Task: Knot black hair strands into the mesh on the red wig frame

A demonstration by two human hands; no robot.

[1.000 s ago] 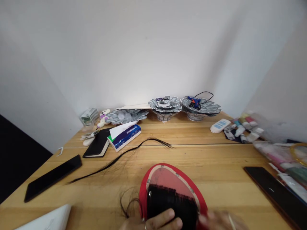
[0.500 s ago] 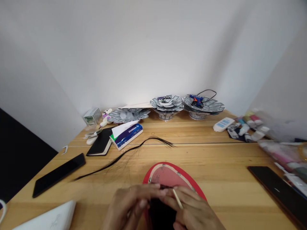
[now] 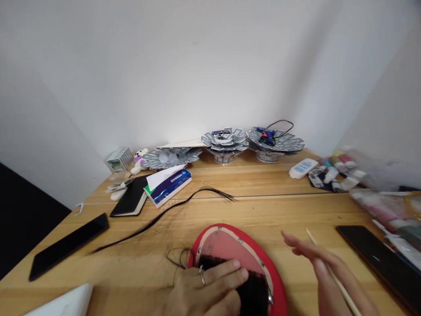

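Observation:
A red rounded form [image 3: 203, 237] lies at the bottom middle, faced with pink netting [image 3: 224, 247] and edged in a beige strip with small metal pins. Black hair [image 3: 255, 293] covers its lower part. My left hand [image 3: 210, 287], with a ring on one finger, rests flat on that hair, fingers stretched out. To the right of the form, my right hand [image 3: 324, 263] is raised off it, holding a slim wooden stick [image 3: 344, 295] between thumb and fingers. The stick's lower end runs out of view. Loose dark strands [image 3: 182, 254] curl beside the form's left edge.
A long lock of black hair [image 3: 161, 215] crosses the wooden table. On the left are a phone [image 3: 70, 245], a black notebook [image 3: 131, 197], a tissue pack [image 3: 171, 186] and a white box [image 3: 62, 303]. Right are a dark flat slab [image 3: 378, 263] and bagged bottles [image 3: 381, 208]. Paper bowls [image 3: 223, 153] line the wall.
My right hand has moved away from the form to the right with the stick. My left hand now lies flat on the hair, and more of the form shows. The view has shifted slightly.

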